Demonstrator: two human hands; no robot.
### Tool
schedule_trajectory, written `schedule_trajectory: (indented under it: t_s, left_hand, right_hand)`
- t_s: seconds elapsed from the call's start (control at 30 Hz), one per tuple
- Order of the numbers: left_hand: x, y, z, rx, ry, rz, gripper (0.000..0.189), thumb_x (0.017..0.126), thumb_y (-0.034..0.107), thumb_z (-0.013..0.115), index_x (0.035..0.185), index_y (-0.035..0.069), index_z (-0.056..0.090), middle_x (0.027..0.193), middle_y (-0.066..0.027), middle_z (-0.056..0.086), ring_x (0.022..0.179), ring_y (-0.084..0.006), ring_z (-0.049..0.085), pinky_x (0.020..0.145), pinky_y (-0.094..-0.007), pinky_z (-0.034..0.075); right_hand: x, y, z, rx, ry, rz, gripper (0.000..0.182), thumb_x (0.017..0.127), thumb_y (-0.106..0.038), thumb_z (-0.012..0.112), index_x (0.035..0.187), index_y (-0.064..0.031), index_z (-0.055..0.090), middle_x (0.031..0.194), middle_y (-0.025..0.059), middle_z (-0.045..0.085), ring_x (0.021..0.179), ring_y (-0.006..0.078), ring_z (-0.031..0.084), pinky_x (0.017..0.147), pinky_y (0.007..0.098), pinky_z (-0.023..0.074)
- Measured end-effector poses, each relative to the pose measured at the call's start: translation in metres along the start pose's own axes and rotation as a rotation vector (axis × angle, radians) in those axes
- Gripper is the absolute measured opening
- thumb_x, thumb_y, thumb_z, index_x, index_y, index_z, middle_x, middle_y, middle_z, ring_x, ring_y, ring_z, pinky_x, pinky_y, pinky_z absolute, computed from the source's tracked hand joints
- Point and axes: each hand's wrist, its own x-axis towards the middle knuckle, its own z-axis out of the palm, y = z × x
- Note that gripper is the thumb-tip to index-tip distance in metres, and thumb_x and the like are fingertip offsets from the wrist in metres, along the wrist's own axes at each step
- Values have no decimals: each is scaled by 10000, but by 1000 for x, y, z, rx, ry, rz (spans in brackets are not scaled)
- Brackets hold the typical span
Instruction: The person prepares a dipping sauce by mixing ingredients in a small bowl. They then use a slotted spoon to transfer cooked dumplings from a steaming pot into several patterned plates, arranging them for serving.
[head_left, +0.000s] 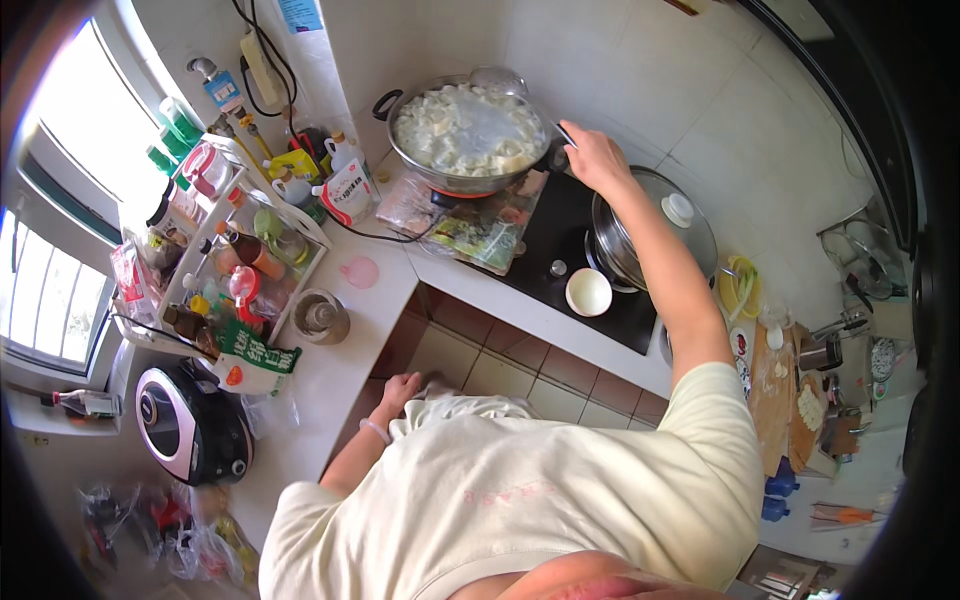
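My right hand (594, 157) is closed around the handle of a strainer ladle, whose mesh bowl (498, 79) lies at the far rim of a wide metal pan (470, 180). Pale dumplings (442, 120) float in cloudy liquid inside the pan, mostly around its edge. Beneath my right forearm, a steel pot under a glass lid (679, 210) stands on the black cooktop. A small white bowl (589, 292) sits near the cooktop's front edge. My left hand (402, 391) hangs low beside my shirt, fingers curled; whether it holds anything cannot be seen.
A rack of bottles (247, 247) lines the left counter, with a stone mortar (320, 317) and a black-and-white appliance (193, 424) nearby. Plastic-covered sheets (480, 229) lie under the pan. A black cable (375, 234) crosses the counter. Wooden boards (772, 397) stand at right.
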Motion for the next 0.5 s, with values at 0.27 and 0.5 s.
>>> schedule_trajectory:
  t_s: [0.27,0.5]
  left_hand:
    - [-8,-86,-39,-156,176,-100,433,846,399,529,700,1,619,614,-120,604,586,-187,561,593,-348,454]
    - [-1,-79,-51,-202,131,-110,434,861,389,539,660,7,582,583,-62,556,547,-134,494,555,-319,427]
  right_hand:
    - [72,-36,27,-327,-200,35,407,815,-83,476,1220,-109,513,931,200,610,878,377,588,763,447,484]
    - [84,4,2,-188,-352,-49,374,816,-97,513,1188,-68,539,792,166,626,644,298,609,572,389,501]
